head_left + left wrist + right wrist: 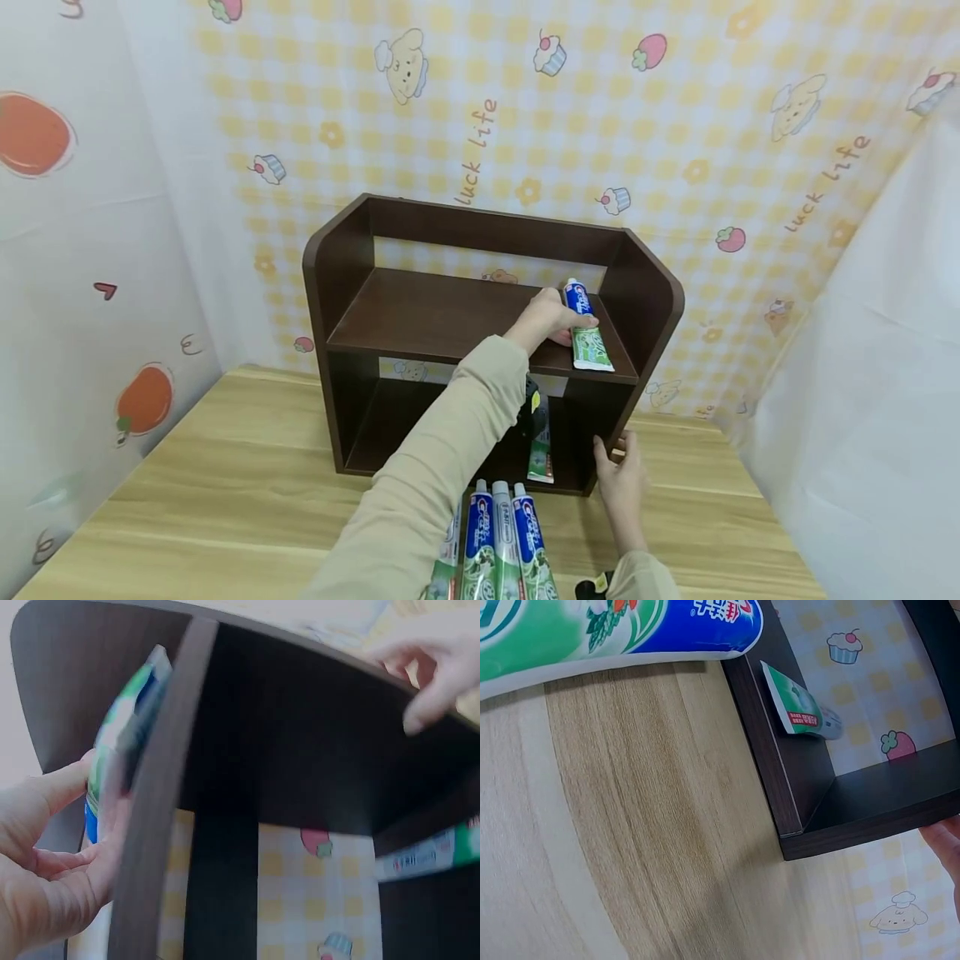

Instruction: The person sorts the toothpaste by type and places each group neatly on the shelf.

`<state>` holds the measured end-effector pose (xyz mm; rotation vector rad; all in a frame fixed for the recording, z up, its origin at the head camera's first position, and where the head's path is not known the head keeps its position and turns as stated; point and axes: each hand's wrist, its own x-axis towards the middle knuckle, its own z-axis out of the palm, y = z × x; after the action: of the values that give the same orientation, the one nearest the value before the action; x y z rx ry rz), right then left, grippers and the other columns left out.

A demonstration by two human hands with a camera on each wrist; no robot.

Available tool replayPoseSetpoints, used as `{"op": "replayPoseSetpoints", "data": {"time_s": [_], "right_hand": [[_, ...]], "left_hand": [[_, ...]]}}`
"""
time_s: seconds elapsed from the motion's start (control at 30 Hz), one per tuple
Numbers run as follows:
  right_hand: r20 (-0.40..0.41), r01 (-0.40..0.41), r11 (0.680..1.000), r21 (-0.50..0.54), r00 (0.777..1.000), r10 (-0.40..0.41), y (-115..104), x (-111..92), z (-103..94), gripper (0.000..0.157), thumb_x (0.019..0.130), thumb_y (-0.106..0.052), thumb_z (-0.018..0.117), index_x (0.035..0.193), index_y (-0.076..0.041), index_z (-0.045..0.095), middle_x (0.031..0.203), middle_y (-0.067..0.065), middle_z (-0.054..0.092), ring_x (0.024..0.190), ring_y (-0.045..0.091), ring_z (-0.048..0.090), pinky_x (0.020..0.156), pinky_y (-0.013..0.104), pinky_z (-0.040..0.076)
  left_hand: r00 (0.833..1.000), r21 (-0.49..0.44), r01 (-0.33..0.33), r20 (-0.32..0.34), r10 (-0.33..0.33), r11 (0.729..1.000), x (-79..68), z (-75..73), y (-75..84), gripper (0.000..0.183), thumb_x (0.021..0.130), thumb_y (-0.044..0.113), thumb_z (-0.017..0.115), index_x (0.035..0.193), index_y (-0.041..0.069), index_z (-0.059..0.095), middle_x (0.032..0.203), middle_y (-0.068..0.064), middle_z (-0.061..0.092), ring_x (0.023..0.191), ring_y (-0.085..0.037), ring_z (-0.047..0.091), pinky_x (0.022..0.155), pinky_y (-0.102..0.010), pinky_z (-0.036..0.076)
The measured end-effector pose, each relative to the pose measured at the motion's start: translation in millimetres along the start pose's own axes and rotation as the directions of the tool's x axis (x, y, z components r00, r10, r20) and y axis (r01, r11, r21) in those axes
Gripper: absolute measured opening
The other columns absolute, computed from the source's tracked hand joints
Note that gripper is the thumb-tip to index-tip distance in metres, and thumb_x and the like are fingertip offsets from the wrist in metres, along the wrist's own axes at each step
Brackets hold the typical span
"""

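Note:
My left hand (550, 318) holds a blue and green toothpaste tube (591, 343) between thumb and fingers, at the right part of the upper board of a dark brown two-tier shelf (450, 312). In the left wrist view the same tube (116, 731) stands partly behind the board's edge. Low on the shelf's right side, my right hand (624, 479) grips the side panel, with the thumb towards the inside. On the lower tier lies another toothpaste tube (540, 454), partly covered by the left wrist.
Several toothpaste tubes (480, 542) lie side by side on the wooden table (247, 500) before the shelf, partly hidden by the left sleeve. A yellow checked cloth (337, 117) hangs behind the shelf, with white cloth (885, 375) at the right.

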<state>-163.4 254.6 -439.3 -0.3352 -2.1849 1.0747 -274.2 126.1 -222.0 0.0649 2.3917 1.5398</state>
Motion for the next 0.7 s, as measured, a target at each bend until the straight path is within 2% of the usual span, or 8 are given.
{"op": "replayPoseSetpoints", "data": {"time_s": [0.13, 0.27, 0.47, 0.5, 0.6, 0.7], "right_hand": [[-0.015, 0.0, 1.0, -0.017, 1.0, 0.0, -1, 0, 1.5, 0.016, 0.083, -0.011, 0.063, 0.092, -0.003, 0.052, 0.09, 0.019, 0.063, 0.073, 0.031, 0.065, 0.055, 0.024, 0.047], [-0.02, -0.003, 1.0, -0.011, 1.0, 0.003, -2, 0, 1.2, 0.016, 0.083, -0.011, 0.063, 0.092, -0.003, 0.052, 0.09, 0.019, 0.062, 0.07, 0.028, 0.064, 0.054, 0.022, 0.046], [-0.039, 0.001, 1.0, -0.021, 0.999, -0.002, 0, -1, 0.6, 0.016, 0.083, -0.011, 0.064, 0.091, -0.002, 0.053, 0.087, 0.018, 0.062, 0.066, 0.021, 0.062, 0.053, 0.021, 0.045], [-0.038, 0.002, 1.0, -0.021, 0.999, -0.003, 0, -1, 0.5, 0.016, 0.083, -0.011, 0.064, 0.092, -0.002, 0.053, 0.087, 0.018, 0.062, 0.066, 0.022, 0.062, 0.053, 0.021, 0.045], [-0.03, 0.004, 1.0, -0.019, 1.0, -0.004, -1, -1, 0.7, 0.016, 0.083, -0.011, 0.063, 0.092, -0.002, 0.053, 0.089, 0.019, 0.062, 0.069, 0.028, 0.064, 0.054, 0.023, 0.046], [-0.021, 0.001, 1.0, -0.016, 1.0, -0.001, -2, -1, 0.8, 0.016, 0.084, -0.012, 0.062, 0.093, -0.003, 0.053, 0.09, 0.02, 0.063, 0.073, 0.032, 0.064, 0.055, 0.024, 0.046]], "left_hand": [[0.998, 0.096, -0.055, -0.003, 0.056, 0.994, -2.3, -1.6, -3.3, 0.059, 0.074, 0.031, 0.075, 0.119, 0.004, 0.049, 0.098, -0.011, 0.064, 0.068, -0.018, 0.067, 0.055, -0.021, 0.053], [0.99, 0.115, -0.137, -0.02, 0.141, 0.984, -5.6, -2.7, -7.8, 0.056, 0.075, 0.031, 0.074, 0.118, 0.004, 0.05, 0.096, -0.011, 0.065, 0.064, -0.017, 0.067, 0.053, -0.021, 0.053], [0.948, 0.232, -0.299, -0.034, 0.315, 0.926, -16.3, -4.8, -17.1, 0.045, 0.08, 0.037, 0.068, 0.106, 0.001, 0.06, 0.089, -0.011, 0.069, 0.062, -0.016, 0.066, 0.047, -0.017, 0.047], [0.944, 0.246, -0.311, -0.029, 0.328, 0.918, -18.6, -5.9, -18.3, 0.044, 0.08, 0.038, 0.067, 0.102, 0.001, 0.062, 0.087, -0.011, 0.07, 0.063, -0.016, 0.066, 0.047, -0.017, 0.045], [0.946, 0.22, -0.315, -0.003, 0.324, 0.923, -25.5, -11.1, -20.9, 0.044, 0.08, 0.039, 0.068, 0.101, 0.001, 0.059, 0.09, -0.011, 0.068, 0.067, -0.016, 0.065, 0.05, -0.019, 0.043], [0.947, 0.179, -0.318, 0.024, 0.319, 0.931, -32.6, -17.5, -22.6, 0.048, 0.079, 0.037, 0.069, 0.107, 0.002, 0.051, 0.1, -0.012, 0.063, 0.074, -0.018, 0.065, 0.06, -0.022, 0.048]]}}
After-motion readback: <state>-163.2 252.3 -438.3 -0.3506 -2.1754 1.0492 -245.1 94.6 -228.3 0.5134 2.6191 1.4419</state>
